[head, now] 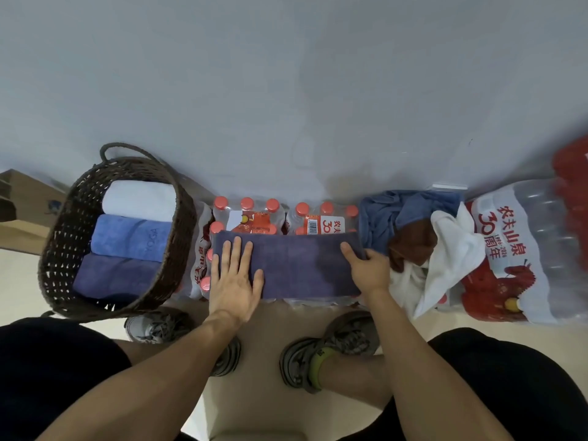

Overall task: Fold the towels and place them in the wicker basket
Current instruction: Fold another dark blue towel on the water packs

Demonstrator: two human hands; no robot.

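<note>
Head view, left to right. At the far left edge lie brown cardboard boxes [22, 202] against the grey wall [286, 74]. Beside them stands the dark wicker basket [60, 249], its handle toward the wall. Three folded towels lie in it side by side: a white towel [140, 198] nearest the wall, a blue towel [130, 238] in the middle, and a purple towel [117, 276] nearest the person.

Just right of the basket sit shrink-wrapped packs of bottles [254, 214] with red caps. A long dark towel [292, 265], folded into a strip, lies flat across the tops of these packs. The left hand [234, 278] rests flat on the strip's left end, fingers straight and slightly spread, palm down. The right hand [366, 265] is at the strip's right end, with its thumb on top of the cloth and the other fingers curled round the edge, gripping it.

Touching the strip's right end is a loose pile of unfolded towels: a blue one [397, 214] toward the wall, a brown one [413, 243] in the middle, and a white one [445, 259] spilling toward the person. Further right lies another wrapped pack [515, 249] printed in red.

Below the hands, the person's grey shoes [318, 354] stand on the pale floor [19, 288].
</note>
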